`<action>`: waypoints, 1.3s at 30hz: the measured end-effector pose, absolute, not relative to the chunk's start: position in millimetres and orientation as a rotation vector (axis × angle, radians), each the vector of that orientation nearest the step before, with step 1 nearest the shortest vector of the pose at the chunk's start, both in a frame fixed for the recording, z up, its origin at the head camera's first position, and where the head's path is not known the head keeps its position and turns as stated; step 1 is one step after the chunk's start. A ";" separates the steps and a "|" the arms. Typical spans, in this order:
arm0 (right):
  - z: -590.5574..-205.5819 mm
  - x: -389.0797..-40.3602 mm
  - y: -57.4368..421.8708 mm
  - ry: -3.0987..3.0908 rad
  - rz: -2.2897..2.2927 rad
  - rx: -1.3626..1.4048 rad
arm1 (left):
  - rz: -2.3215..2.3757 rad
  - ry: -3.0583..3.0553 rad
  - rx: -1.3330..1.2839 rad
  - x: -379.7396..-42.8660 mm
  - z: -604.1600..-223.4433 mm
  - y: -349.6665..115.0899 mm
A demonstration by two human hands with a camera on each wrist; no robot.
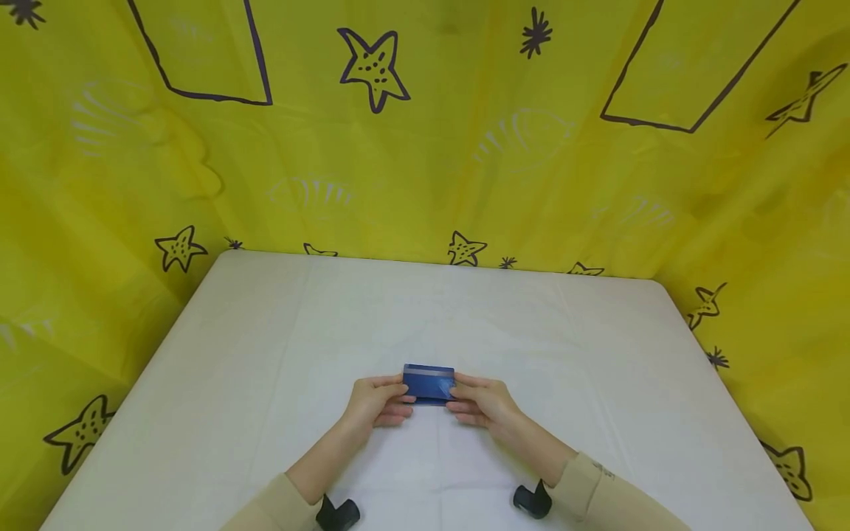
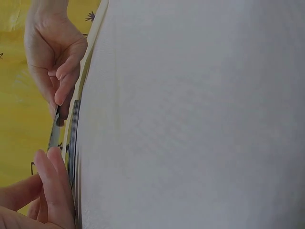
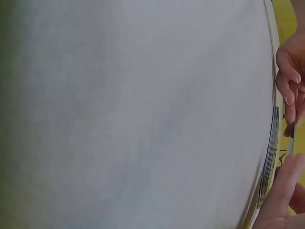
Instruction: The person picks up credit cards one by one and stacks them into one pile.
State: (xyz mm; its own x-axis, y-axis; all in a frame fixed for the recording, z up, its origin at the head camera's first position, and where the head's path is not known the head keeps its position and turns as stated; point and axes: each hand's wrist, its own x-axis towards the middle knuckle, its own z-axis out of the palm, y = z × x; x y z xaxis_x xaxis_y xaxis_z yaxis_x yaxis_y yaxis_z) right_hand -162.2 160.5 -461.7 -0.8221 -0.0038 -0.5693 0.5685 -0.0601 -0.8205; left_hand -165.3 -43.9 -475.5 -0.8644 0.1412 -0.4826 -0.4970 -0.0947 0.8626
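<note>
A blue card (image 1: 425, 386) with a pale stripe along its upper part is held up in the middle of the head view. My left hand (image 1: 372, 403) pinches its left end and my right hand (image 1: 490, 405) pinches its right end. From the left wrist view, the held card (image 2: 55, 136) appears edge-on between the two hands. Just under it lies a stack of thin cards (image 2: 73, 143) on the table, with a gap between. The same stack (image 3: 270, 162) shows in the right wrist view. From above, the held card hides most of it.
The white table (image 1: 505, 317) stretches out on all sides of the hands. Yellow curtains (image 1: 425, 162) with drawn stars hang behind it and along both sides. Black devices (image 1: 339, 514) sit at both wrists, below the beige sleeves (image 1: 614, 490).
</note>
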 end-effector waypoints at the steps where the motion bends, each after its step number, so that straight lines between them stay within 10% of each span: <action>1: -462.1 -161.7 160.8 1.828 -1.931 0.600 | 2.003 1.764 -0.386 -164.7 -475.9 -44.1; 39: -467.7 -158.9 164.8 2.031 -1.803 0.508 | 1.930 1.990 -0.301 -162.0 -481.7 -39.6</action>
